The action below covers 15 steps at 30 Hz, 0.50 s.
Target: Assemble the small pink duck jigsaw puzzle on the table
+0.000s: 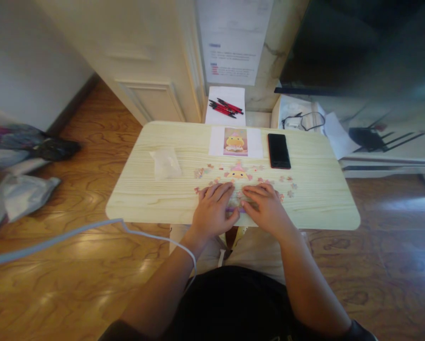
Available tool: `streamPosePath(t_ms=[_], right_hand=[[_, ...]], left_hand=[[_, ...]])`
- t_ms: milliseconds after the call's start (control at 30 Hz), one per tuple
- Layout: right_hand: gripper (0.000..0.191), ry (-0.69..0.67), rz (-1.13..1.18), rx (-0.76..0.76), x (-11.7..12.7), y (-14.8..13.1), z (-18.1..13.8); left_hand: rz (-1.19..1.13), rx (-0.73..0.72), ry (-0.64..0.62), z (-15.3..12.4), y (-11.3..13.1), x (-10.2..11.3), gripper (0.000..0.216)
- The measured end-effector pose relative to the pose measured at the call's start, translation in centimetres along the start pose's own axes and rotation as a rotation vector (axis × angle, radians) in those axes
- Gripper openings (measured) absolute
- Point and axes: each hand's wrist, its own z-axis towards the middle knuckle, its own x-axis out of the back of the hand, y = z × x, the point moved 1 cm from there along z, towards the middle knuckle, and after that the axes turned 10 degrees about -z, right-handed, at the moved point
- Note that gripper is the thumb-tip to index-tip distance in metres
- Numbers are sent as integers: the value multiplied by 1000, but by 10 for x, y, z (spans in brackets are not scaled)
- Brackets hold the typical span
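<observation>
My left hand (212, 209) lies on the table with its fingers stretched out flat, beside the lower part of a jigsaw puzzle. Opposite it, my right hand (265, 204) rests with thumb and index finger apart at the puzzle's right side. Between the hands a purple puzzle strip (236, 209) and some pale puzzle pieces (240, 194) show; the fingers partly hide them. Just beyond is a joined puzzle section (238, 173) with a yellow face and pink hat. Loose puzzle pieces (290, 193) lie scattered on both sides.
On the pale wooden table (137, 199) are a clear plastic bag (166, 163), a printed reference picture (235, 141) and a black phone (279, 151). Red pens (226, 108) lie on white paper behind it. A white cable (145, 233) runs by my left wrist.
</observation>
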Motion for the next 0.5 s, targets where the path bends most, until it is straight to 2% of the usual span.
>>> streamPosePath(t_ms=[333, 500], right_hand=[[27, 47, 2, -10, 3, -1, 2], [29, 13, -59, -21, 16, -9, 34]], left_hand=[[-87, -25, 93, -5, -5, 1, 34], [-138, -55, 114, -9, -9, 2, 10]])
